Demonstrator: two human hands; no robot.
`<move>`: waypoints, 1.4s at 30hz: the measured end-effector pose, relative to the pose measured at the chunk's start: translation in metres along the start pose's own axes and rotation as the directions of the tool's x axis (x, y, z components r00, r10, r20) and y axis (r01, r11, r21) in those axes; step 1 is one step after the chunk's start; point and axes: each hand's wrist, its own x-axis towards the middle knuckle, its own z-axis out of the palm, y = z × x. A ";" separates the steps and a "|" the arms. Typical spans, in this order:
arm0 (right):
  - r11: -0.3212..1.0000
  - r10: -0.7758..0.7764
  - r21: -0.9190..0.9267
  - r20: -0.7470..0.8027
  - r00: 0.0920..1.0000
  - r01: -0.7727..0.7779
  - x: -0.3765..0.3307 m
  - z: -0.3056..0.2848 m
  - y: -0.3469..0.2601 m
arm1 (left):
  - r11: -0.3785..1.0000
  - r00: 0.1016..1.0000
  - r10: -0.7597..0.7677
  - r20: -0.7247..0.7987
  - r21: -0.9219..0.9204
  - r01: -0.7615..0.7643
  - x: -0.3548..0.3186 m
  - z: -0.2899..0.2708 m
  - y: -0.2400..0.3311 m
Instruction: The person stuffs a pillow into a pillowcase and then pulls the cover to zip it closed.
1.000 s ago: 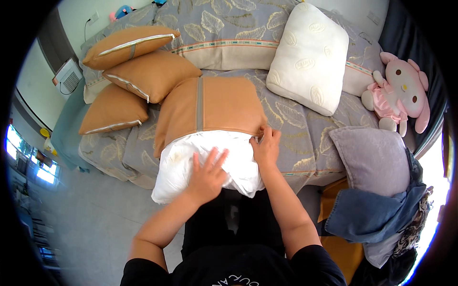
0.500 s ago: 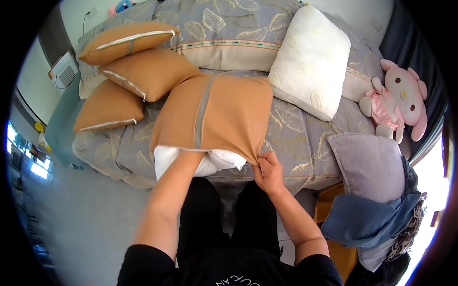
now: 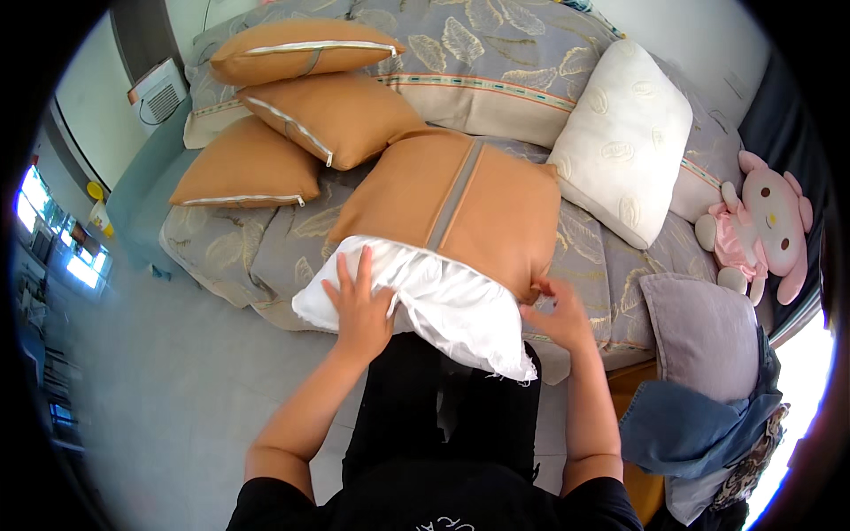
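Observation:
A tan cushion cover (image 3: 509, 208) with a grey stripe lies on the sofa's front edge. From its near opening a white cushion insert (image 3: 443, 305) sticks out toward my lap, with frayed threads at its right corner. My left hand (image 3: 361, 310) rests on the left part of the insert, fingers spread, just below the cover's rim. At the cover's lower right corner is my right hand (image 3: 562, 311), its thumb and forefinger apart and close to the bunched fabric. The part of the insert inside the cover is hidden.
Tan zipped cushions (image 3: 332, 115) are piled at the left of the patterned sofa (image 3: 584, 265). A white pillow (image 3: 624, 146) leans against the back, with a pink plush toy (image 3: 766, 212) farther right. A grey cushion (image 3: 704, 332) and blue cloth (image 3: 686, 434) lie at the right.
My left hand has come out of the cover and now lies on the insert. Much more of the insert shows outside the cover. My right hand has loosened its pinch on the cover's edge.

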 end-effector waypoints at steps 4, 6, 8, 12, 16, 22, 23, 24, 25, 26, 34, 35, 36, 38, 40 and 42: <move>0.930 -0.365 -0.063 -0.054 0.930 0.361 0.043 0.026 -0.066 | 0.999 0.986 0.006 0.169 -0.051 0.003 0.019 0.034 0.008; 0.742 -0.592 -0.406 -0.023 0.805 0.534 0.067 0.062 -0.078 | 0.997 0.982 0.061 0.176 -0.054 -0.053 0.027 0.043 0.024; 0.611 -0.616 -0.570 0.094 0.782 0.550 0.085 0.091 -0.079 | 0.994 0.986 0.106 0.129 -0.048 -0.101 0.026 0.064 0.028; 0.572 -0.679 -0.474 0.185 0.710 0.670 0.097 0.102 -0.049 | 0.982 0.961 0.185 0.206 -0.062 -0.176 0.036 0.075 0.024; 0.588 -0.727 -0.355 0.159 0.667 0.726 0.048 0.068 -0.050 | 0.901 0.955 0.198 0.221 -0.426 -0.088 0.067 0.128 0.016; 0.659 -0.732 -0.312 -0.057 0.679 0.685 0.034 0.036 -0.036 | 0.820 0.936 0.330 0.122 -0.529 -0.220 0.104 0.110 0.069; 0.688 -0.701 -0.327 -0.069 0.710 0.648 0.038 0.032 -0.017 | 0.870 0.930 0.368 -0.001 -0.351 -0.345 0.092 0.112 0.076; 0.719 -0.667 -0.333 -0.085 0.740 0.610 0.040 0.029 0.004 | 0.841 0.875 0.482 -0.033 -0.264 -0.473 0.080 0.105 0.080; 0.750 -0.632 -0.353 -0.134 0.763 0.559 0.038 0.024 0.018 | 0.840 0.868 0.497 0.009 -0.255 -0.479 0.071 0.097 0.079; 0.784 -0.602 -0.321 -0.182 0.778 0.532 0.035 0.014 0.030 | 0.840 0.859 0.509 0.051 -0.247 -0.483 0.063 0.092 0.075; 0.716 -0.694 -0.138 -0.245 0.676 0.685 0.039 0.007 -0.011 | 0.859 0.979 0.144 -0.146 -0.473 -0.197 0.035 0.049 0.033; 0.683 -0.730 -0.159 -0.199 0.654 0.713 0.042 0.007 -0.018 | 0.879 0.973 0.196 -0.118 -0.420 -0.228 0.033 0.042 0.036; 0.653 -0.757 -0.167 -0.151 0.636 0.738 0.043 0.011 -0.023 | 0.896 0.967 0.242 -0.075 -0.365 -0.252 0.027 0.037 0.038; 0.638 -0.753 -0.250 -0.004 0.658 0.728 0.058 0.027 -0.024 | 0.848 0.898 0.430 -0.094 -0.298 -0.438 0.016 0.053 0.050; 0.670 -0.634 -0.393 0.141 0.761 0.630 0.070 0.042 -0.035 | 0.836 0.889 0.449 -0.093 -0.308 -0.454 0.013 0.065 0.057; 0.662 -0.537 -0.570 0.093 0.839 0.487 0.073 0.058 -0.064 | 0.867 0.918 0.393 -0.055 -0.311 -0.390 0.017 0.058 0.052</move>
